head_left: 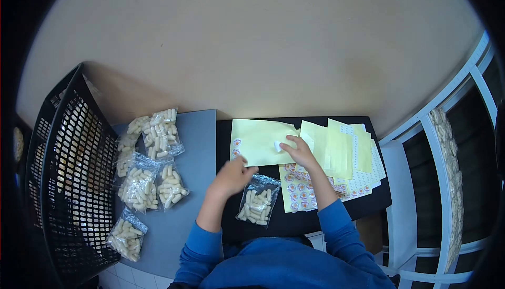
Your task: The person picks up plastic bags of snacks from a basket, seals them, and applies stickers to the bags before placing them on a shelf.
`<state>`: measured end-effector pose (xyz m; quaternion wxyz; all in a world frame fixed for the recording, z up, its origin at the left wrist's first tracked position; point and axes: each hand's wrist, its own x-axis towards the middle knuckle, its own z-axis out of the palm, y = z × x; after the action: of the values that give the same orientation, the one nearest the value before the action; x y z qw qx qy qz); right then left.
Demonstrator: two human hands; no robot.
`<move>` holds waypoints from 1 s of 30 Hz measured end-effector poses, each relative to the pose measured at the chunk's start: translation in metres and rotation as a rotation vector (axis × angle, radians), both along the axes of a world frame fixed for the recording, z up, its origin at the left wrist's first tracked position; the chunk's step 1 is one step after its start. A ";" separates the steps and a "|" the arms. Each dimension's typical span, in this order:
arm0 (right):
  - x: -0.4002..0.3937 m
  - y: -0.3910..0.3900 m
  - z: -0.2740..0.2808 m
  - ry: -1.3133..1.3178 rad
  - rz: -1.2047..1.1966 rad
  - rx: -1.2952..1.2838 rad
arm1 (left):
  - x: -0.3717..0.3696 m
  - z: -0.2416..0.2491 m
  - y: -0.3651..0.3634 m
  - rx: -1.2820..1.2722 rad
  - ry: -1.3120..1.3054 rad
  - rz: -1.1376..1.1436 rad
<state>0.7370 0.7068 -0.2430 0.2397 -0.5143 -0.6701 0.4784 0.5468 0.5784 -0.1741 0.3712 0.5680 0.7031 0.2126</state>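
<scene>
A pale yellow sticker sheet (258, 131) lies in front of me, with a few round orange-and-white stickers (237, 143) along its left edge. My left hand (231, 177) is at the sheet's lower left corner by these stickers, fingers bent and thumb apart, with nothing visible in it. My right hand (299, 152) is over the right part of the sheet. Its fingertips pinch a small white piece (277, 146), apparently a sticker seen from its back. Just below the sheet, a clear bag of whitish finger-shaped pieces (256, 205) lies on the black surface (231, 220).
More sticker sheets (342, 152) overlap at the right, some with printed stickers. Several filled clear bags (139, 184) lie on the grey table (194, 226) at the left. A tall black perforated basket (79, 184) stands beyond them. A white-framed rack (428, 147) is at far right.
</scene>
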 end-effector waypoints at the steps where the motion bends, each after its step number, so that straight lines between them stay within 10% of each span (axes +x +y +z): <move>1: -0.004 -0.003 -0.001 -0.085 0.016 0.077 | 0.004 -0.011 -0.005 -0.134 0.115 -0.074; 8: -0.018 -0.010 -0.004 -0.212 0.025 0.439 | 0.036 -0.033 -0.029 -0.322 0.300 -0.145; 13: -0.020 -0.015 0.009 -0.230 -0.008 0.646 | 0.024 -0.026 -0.020 -0.221 -0.027 -0.337; 24: -0.024 -0.086 0.100 0.808 -0.190 0.377 | 0.019 0.020 0.004 0.391 -1.041 0.221; 30: -0.019 -0.096 0.133 0.332 -0.016 1.315 | 0.028 0.066 -0.002 0.577 -1.061 0.150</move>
<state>0.7181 0.6106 -0.1097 0.6059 -0.1863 -0.7723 0.0420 0.5743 0.5768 -0.1082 0.4859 0.4111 0.3745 0.6742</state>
